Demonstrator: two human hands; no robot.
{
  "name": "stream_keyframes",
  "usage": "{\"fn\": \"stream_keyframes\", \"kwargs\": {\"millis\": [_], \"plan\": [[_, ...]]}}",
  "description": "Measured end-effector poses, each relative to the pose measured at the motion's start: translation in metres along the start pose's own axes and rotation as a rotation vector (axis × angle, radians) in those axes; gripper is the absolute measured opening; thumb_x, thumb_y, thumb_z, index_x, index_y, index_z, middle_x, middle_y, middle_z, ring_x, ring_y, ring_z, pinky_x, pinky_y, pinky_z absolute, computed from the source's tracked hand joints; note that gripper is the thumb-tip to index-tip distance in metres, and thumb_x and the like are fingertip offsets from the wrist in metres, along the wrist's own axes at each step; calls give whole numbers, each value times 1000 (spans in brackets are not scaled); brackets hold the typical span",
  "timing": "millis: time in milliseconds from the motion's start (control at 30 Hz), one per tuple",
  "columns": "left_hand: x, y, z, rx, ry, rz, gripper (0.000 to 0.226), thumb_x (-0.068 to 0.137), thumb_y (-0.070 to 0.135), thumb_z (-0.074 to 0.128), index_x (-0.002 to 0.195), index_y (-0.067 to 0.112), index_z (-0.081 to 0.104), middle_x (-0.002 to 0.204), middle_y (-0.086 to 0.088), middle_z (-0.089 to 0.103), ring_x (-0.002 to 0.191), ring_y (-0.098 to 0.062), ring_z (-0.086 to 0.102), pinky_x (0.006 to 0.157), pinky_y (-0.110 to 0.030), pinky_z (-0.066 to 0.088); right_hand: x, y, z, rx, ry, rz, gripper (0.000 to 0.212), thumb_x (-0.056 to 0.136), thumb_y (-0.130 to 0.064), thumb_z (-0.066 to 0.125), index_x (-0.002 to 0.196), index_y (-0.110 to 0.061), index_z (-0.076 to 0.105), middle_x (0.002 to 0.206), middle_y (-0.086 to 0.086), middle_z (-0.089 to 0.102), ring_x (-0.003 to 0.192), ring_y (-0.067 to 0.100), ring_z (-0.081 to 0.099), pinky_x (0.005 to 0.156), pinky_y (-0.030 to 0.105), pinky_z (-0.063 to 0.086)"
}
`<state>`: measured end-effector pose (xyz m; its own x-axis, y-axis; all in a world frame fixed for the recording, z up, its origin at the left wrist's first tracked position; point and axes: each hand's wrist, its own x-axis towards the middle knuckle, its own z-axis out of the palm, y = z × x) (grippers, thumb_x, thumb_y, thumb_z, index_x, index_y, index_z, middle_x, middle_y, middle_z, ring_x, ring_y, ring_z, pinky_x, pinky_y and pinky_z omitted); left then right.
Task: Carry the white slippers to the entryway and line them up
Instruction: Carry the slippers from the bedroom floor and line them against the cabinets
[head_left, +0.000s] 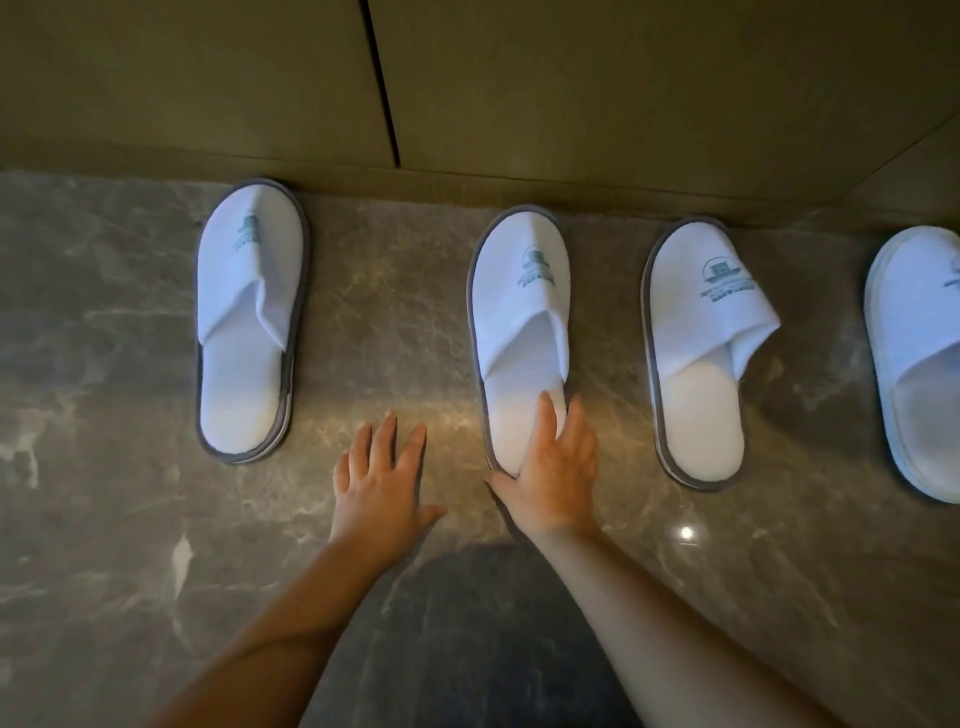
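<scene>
- Our right hand (553, 475) lies flat on the heel end of the second slipper (522, 332), fingers straight: some rest on its white insole, the others reach along its right rim, and the thumb runs round the heel edge. It presses, it does not grasp.
- Our left hand (382, 480) is released, fingers straight and slightly spread, palm down over the bare floor (119, 519) just left of that slipper; we cannot tell whether it touches the stone.
- Both forearms reach in from the near edge of the floor.
- The second slipper points toe-first at the wall (623, 93), its toe near the floor's far edge.
- The first slipper (249, 317) sits well apart to the left, toe at the wall, grey-rimmed with a blue logo.
- The third slipper (698, 353) lies just beside the second on the right, its upper flap folded out to the right.
- The fourth slipper (919, 358) is cut off at the right edge of the view.
- All four lie in a row along the wall on dark marbled stone.
- The wall panels show a dark vertical seam (382, 83).
</scene>
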<state>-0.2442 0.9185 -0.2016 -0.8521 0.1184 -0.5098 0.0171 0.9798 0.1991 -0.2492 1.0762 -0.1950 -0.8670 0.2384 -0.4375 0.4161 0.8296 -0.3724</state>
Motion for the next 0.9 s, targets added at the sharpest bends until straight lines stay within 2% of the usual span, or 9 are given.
{"fn": "stream_keyframes", "kwargs": {"millis": [133,300,400,500,600,700,800,900], "plan": [[-1,1,-1,-21,3,-5,87,77,53,56,142,25,6,155,-7,-2,141,-33,-5,113,-51,7,3,-11,3,15,47,17,96,69,-46,70,139,-23,8,150,11,12,133,32,21,109,45,28],[-1,1,-5,-46,-15,-5,85,78,49,57,142,24,8,154,-6,1,141,-32,-3,113,-50,10,13,-13,-9,1,-11,9,95,68,-52,67,138,-21,12,149,12,16,131,33,24,108,45,28],[-3,2,-17,-169,-16,-39,78,79,41,60,140,17,19,150,-10,20,139,-30,15,111,-46,21,12,-12,-31,-60,-54,-65,80,76,-50,61,137,-19,19,149,11,19,132,31,26,107,44,30],[-25,6,-46,-344,-50,-124,59,82,31,58,133,12,34,139,-14,41,126,-32,39,103,-41,33,-2,-16,-71,-78,-144,-183,65,83,-38,57,136,-17,26,144,10,37,128,28,39,102,41,39],[-73,16,-94,-510,-94,-168,47,85,28,55,128,13,44,131,-13,52,117,-29,49,96,-34,39,-37,-34,-127,-57,-247,-221,50,88,-31,51,134,-19,34,137,7,48,123,26,48,97,37,43],[-144,25,-164,-605,-69,-128,41,85,25,56,124,11,48,122,-12,58,107,-26,55,88,-30,41,-95,-71,-192,-42,-308,-265,36,90,-27,49,124,-17,47,128,8,56,116,24,52,89,30,41],[-223,27,-256,-617,-36,-141,35,85,22,55,117,10,52,117,-13,59,102,-28,57,86,-33,44,-162,-129,-266,-33,-365,-363,31,89,-23,48,117,-11,54,120,10,60,111,25,53,91,33,42],[-296,26,-356,-531,-46,-184,34,87,27,52,118,13,50,122,-9,56,107,-28,55,88,-36,44,-228,-191,-347,-18,-406,-475,29,88,-19,49,113,-6,57,115,13,62,108,27,54,95,39,42]]}}
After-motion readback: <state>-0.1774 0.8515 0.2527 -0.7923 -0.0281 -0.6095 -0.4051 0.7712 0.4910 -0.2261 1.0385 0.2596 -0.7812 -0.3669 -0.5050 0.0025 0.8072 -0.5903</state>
